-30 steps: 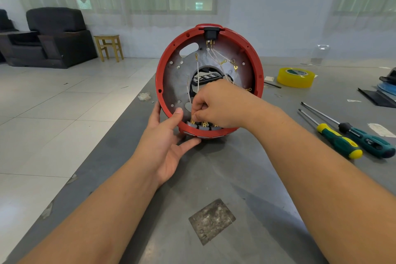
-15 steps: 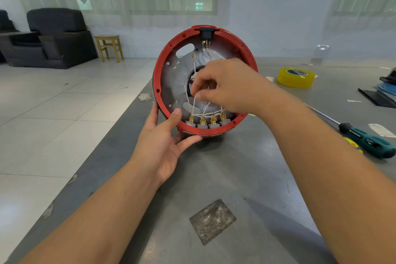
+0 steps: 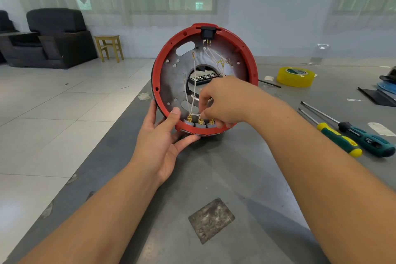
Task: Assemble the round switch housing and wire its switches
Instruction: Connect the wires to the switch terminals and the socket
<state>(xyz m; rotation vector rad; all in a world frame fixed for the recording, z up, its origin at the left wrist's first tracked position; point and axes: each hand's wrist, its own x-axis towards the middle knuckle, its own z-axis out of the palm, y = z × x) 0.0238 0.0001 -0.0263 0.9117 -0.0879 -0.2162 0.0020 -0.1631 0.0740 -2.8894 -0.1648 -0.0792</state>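
The round red switch housing (image 3: 162, 70) stands on edge on the grey table, its grey metal inner plate facing me. My left hand (image 3: 162, 135) grips its lower left rim, thumb on the inside. A row of grey switches (image 3: 200, 123) with brass terminals sits along the bottom rim. Thin white wires (image 3: 194, 96) run up from them to a black socket (image 3: 207, 32) at the top. My right hand (image 3: 222, 103) is curled low inside the housing, fingertips pinching a wire just above the switches. Part of the switch row is hidden behind it.
Two screwdrivers (image 3: 342, 135) with green and yellow handles lie at the right. A yellow tape roll (image 3: 295, 76) sits behind them, dark parts at the far right edge. The table's left edge (image 3: 120, 135) drops to a tiled floor with an armchair and stool beyond.
My right hand rose from the switch row to the housing's middle with a wire, then came back down to the switches. My left hand kept its grip on the rim.
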